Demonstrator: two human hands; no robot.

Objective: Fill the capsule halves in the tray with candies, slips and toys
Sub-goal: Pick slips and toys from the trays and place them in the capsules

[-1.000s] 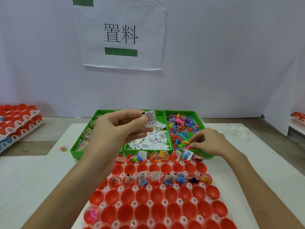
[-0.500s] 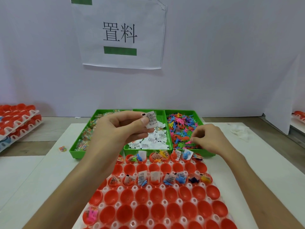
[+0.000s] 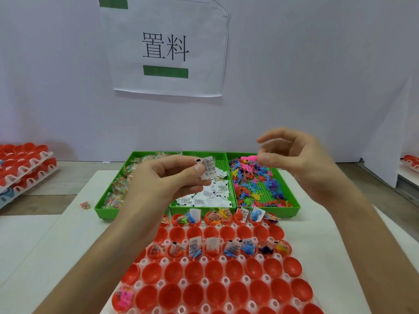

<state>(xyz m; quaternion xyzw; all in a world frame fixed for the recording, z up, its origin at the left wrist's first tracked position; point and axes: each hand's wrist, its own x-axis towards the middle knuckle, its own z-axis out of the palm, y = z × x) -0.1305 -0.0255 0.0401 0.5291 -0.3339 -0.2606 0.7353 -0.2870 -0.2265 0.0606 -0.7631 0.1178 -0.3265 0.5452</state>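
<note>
Capsule halves (image 3: 195, 271) part filled, toys (image 3: 256, 180) in bin (image 3: 267, 211)

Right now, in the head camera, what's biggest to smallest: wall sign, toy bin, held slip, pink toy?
Wall sign
toy bin
held slip
pink toy; it's partly hidden, so the last two are unsure.
</note>
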